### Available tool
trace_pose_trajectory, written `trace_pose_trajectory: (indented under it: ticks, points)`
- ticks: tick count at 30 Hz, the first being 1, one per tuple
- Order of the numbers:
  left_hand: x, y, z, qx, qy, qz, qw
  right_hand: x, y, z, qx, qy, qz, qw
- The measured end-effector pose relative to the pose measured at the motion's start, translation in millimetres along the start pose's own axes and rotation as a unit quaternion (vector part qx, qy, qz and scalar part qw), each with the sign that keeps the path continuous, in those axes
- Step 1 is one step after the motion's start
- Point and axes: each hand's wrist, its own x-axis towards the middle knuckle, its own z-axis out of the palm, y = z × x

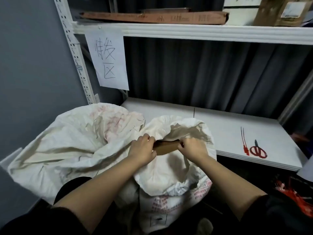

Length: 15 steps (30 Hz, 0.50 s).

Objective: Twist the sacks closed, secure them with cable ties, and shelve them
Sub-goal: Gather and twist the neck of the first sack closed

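Both hands work at the mouth of the near sack [171, 168], which stands low in front of the person, against the front edge of the lower shelf [237, 133]. Left hand [142, 150] has its fingers curled into the white fabric at the left side of the opening, and right hand [193, 148] pinches the fabric at the right side; between them a brown box [166, 147] shows inside the sack. Red print runs across the sack's lower front. A second sack [71, 138], also white with faded red print, lies slumped and crumpled to the left, touching the first and resting partly on the shelf's left end. On the right part of the shelf lie two thin cable ties [244, 141] with red heads, and just beside them red-handled scissors [258, 150]. A paper sign [108, 60] with handwritten characters hangs from the upper shelf [186, 32], which carries a long flat carton [155, 17] and a brown parcel [284, 11]. More red ties [294, 194] lie in a loose heap low at the right edge.
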Motion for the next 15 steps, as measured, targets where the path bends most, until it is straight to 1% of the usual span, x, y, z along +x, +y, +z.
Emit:
trace_pose_trajectory:
  ticks: [1,3,5,7,9,11,13,15]
  points:
    - [-1.6,-3.3,4.1,0.007,-0.016,0.001,1.0,-1.8,1.6,3.5,-0.015,-0.022,0.006,1.0]
    - [-2.5,-10.6,17.7,0.009,-0.03,0.014,0.999,-1.8,7.0,14.5,-0.017,-0.049,0.013,0.999]
    - [-4.2,-15.9,32.1,0.021,-0.062,0.026,0.998,-4.6,11.1,25.0,-0.01,-0.085,0.017,0.996]
    - [-2.0,-18.8,45.2,0.042,-0.074,0.033,0.996,-2.7,13.7,32.7,-0.011,-0.109,0.016,0.994]
    - [1.7,-24.3,54.1,0.083,-0.075,0.02,0.994,0.8,16.8,37.5,-0.014,-0.114,0.016,0.993]
    - [7.8,-33.2,57.1,0.125,-0.083,0.0,0.989,5.4,22.8,37.8,-0.031,-0.083,0.01,0.996]
    - [17.5,-42.9,55.4,0.172,-0.087,-0.014,0.981,12.4,35.9,34.3,-0.084,-0.011,0.002,0.996]
    - [29.2,-51.0,51.3,0.22,-0.075,-0.019,0.972,19.9,53.7,26.2,-0.13,0.054,0.045,0.989]
